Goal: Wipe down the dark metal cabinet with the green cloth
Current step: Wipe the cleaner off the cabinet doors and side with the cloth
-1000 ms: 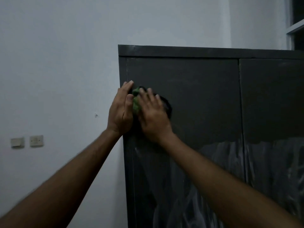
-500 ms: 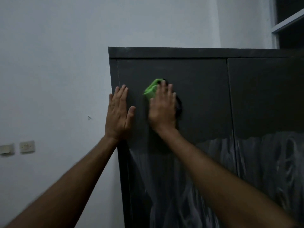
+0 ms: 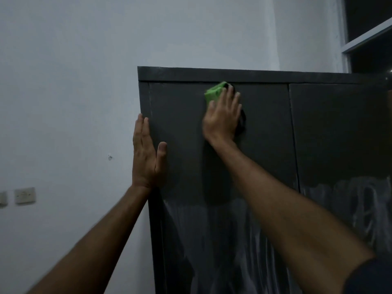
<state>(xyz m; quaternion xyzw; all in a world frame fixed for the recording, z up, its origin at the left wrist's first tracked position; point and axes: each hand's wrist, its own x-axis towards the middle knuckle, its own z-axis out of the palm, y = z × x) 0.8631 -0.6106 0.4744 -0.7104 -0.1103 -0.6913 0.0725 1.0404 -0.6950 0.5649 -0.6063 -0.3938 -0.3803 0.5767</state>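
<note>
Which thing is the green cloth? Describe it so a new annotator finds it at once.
Start at the dark metal cabinet against the pale wall and go to the top edge of its left door. There the right hand presses flat on the green cloth, which peeks out above the fingers. It is the only bright green thing in view.

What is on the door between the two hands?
Only bare door of the dark metal cabinet lies between the left hand and right hand, in the head view.
</note>
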